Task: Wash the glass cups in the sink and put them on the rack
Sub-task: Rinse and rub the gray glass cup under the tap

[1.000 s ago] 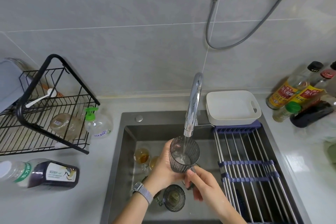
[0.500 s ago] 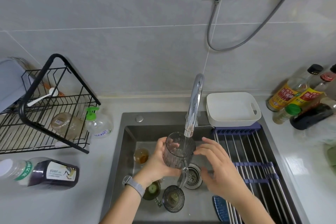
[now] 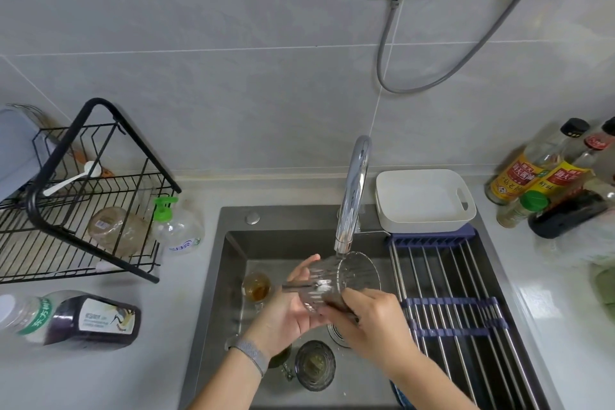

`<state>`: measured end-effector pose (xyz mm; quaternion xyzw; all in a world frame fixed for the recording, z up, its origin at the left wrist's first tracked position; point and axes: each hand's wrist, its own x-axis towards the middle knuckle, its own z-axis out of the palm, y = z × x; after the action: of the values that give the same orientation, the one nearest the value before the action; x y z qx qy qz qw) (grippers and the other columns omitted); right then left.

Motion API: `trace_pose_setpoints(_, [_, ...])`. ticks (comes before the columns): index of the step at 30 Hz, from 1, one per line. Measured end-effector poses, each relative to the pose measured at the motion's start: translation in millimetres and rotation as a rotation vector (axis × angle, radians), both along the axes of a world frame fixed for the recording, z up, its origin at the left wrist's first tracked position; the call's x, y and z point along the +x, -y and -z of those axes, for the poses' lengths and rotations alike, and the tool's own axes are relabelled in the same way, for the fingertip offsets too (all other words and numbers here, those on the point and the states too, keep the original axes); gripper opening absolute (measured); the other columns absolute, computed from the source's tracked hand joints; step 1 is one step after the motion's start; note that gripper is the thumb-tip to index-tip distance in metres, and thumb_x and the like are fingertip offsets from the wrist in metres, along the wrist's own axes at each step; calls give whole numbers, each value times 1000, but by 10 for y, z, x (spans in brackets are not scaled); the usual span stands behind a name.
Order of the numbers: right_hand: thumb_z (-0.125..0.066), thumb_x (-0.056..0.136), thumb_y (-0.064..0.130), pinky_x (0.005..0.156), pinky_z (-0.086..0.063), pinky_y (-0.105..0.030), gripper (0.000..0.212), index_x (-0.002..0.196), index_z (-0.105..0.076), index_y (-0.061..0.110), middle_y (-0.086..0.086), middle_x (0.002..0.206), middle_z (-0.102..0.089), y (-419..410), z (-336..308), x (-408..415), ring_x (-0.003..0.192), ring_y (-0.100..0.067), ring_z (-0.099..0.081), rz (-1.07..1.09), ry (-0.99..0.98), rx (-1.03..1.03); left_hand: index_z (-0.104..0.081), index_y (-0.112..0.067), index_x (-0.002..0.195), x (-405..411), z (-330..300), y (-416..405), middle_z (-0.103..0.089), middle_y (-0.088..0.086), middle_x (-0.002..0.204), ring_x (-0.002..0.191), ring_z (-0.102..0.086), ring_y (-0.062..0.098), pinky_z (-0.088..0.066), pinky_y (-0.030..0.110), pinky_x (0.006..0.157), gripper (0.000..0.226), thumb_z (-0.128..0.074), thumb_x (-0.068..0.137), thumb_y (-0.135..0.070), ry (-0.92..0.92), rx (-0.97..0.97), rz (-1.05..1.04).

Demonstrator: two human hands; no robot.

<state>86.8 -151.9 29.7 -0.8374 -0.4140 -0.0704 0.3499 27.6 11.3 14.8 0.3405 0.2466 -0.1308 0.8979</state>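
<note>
Ribbed glass cup [image 3: 336, 280] tilted on side under faucet [image 3: 352, 196], over sink [image 3: 213, 293]. Left hand [image 3: 289, 306] cradles base, fingers curled round it. Right hand [image 3: 372, 319] pinches lower rim. Two more cups in sink.

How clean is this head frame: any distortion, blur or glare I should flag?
Head view: wide-angle bending curves the wall tile lines and leans the black rack outward; the ribbed glass cup between the left hand and right hand is slightly smeared; the faucet and right counter show soft glare; lighting is otherwise even.
</note>
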Motion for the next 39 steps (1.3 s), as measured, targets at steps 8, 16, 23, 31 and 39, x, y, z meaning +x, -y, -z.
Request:
trace_pose_setpoints(8, [-78,72,33,52,-55,-27,21,74,-63,18,5,69,-67,130,146,399,65,-16,-66,-392,178,-409,-64,-12,116,95,66,23,-73,17,101,88,-69,33,-57,46,73,31,-51,94,-30,-238,80,-167])
trace_pose_setpoints(16, [-86,48,31,33,-36,-21,36,53,-52,20,4,45,-54,-138,155,286,38,-21,-54,-157,40,-418,-64,-6,96,166,97,35,-70,12,73,66,-63,24,-51,27,46,44,-56,89,-49,-382,99,-243])
trace_pose_setpoints(23, [-52,88,47,66,-44,-32,35,92,-63,14,-3,86,-69,-363,111,16,82,-27,-62,22,-286,-447,-66,-12,120,114,90,-52,-70,15,101,72,-66,26,-51,27,45,49,-60,83,-44,-225,-4,-302])
trace_pose_setpoints(31, [-56,88,46,61,-47,-22,29,82,-65,19,5,73,-68,-122,118,354,69,-13,-60,-390,84,-257,-66,-5,90,154,-2,-125,-68,12,71,43,-60,21,-27,13,26,47,-60,81,-51,-351,111,-172])
trace_pose_setpoints(39, [-52,83,52,55,-49,-26,34,78,-64,21,3,69,-69,-53,358,259,63,-21,-63,-120,-206,-154,-63,-9,121,131,26,-73,-71,18,109,82,-70,29,-56,32,63,61,-43,92,-59,-299,188,-14])
